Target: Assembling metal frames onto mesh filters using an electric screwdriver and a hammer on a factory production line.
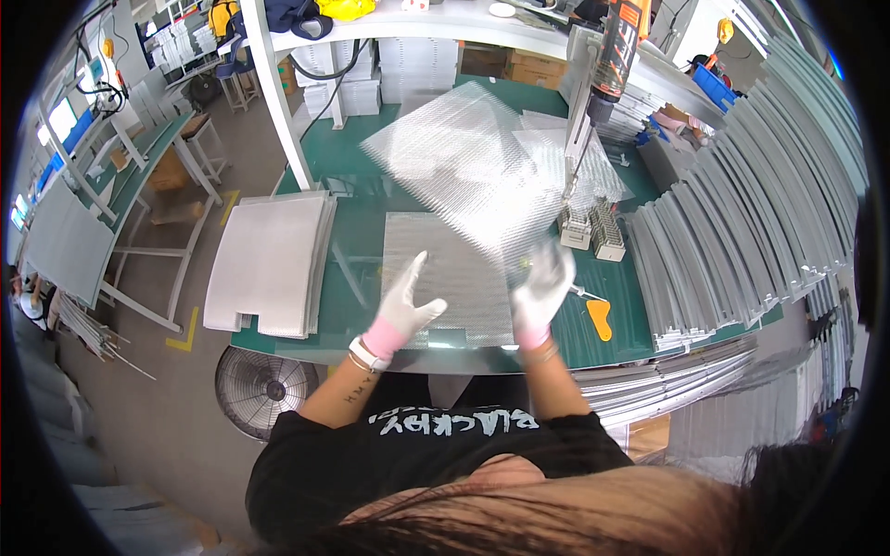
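Note:
My left hand (405, 310), in a white glove with a pink cuff, is over the left part of a grey mesh-textured sheet (440, 255) lying flat on the green table (350, 269). Its thumb and fingers are spread, with nothing in them. My right hand (544, 292), gloved alike, is smeared by motion at that sheet's right edge. Beside it is the lower corner of a shiny, slightly blurred textured sheet (473, 153), turned at an angle above the flat one. Whether my right fingers grip this shiny sheet cannot be made out. An orange-yellow piece (600, 320) lies right of my right hand.
White panels (269, 259) are stacked at the table's left. Small metal blocks (607, 232) stand right of the sheets, below a hanging orange-and-black power tool (615, 69). A long row of grey panels (732, 222) fills the right side. A floor fan (269, 389) stands at lower left.

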The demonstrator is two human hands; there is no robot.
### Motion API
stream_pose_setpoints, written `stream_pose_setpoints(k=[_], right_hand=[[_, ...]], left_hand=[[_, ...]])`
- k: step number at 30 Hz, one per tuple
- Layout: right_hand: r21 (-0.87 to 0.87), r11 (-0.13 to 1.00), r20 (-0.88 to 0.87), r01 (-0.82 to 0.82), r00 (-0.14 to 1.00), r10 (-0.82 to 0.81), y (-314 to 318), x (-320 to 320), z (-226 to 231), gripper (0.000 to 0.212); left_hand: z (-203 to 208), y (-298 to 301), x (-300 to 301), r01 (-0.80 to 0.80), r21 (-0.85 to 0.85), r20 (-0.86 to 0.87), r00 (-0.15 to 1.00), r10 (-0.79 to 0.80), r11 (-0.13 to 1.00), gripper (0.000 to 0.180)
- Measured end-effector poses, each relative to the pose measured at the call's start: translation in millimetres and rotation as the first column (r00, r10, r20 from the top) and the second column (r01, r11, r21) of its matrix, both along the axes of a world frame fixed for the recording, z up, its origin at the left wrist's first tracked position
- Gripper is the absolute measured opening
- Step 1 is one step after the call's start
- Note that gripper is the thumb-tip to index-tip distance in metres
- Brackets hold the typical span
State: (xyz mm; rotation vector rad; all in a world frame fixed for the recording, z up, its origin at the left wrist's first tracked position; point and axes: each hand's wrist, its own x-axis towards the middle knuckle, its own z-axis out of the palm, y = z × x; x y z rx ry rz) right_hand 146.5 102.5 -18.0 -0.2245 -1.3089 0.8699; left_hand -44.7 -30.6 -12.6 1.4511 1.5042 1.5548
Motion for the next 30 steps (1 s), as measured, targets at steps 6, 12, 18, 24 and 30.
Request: stream_pose_setpoints(k=[6, 12, 18, 24, 30], right_hand=[[0.249, 0.956, 0.672, 0.156, 0.683, -0.287, -77, 22, 5, 0.079], [-0.143, 0.952, 0.862, 0.270, 0.507, -0.014, -40, 54, 42, 0.090], [-0.125, 0.943, 0.932, 0.308, 0.361, 0.006, -19, 46, -11, 0.097], [-0.129, 0.926, 0.982, 0.355, 0.176, 0.070, -7, 34, -35, 0.094], [-0.064, 0.942, 0.993, 0.329, 0.115, 0.027, 0, 38, -60, 0.081]], left_hand=[[-5, -23, 20, -0.246, 0.044, 0.655, 0.739, 0.158, 0.968, 0.048], [-11, -35, -31, -0.046, -0.244, 0.453, 0.878, 0.155, 0.969, 0.070], [-32, -19, -26, -0.389, -0.110, -0.505, 0.814, 0.286, 0.914, 0.094], [-46, -8, -24, -0.489, -0.300, -0.703, 0.694, 0.156, 0.819, 0.090], [-54, -5, -27, -0.498, -0.360, -0.717, 0.689, 0.108, 0.789, 0.092]])
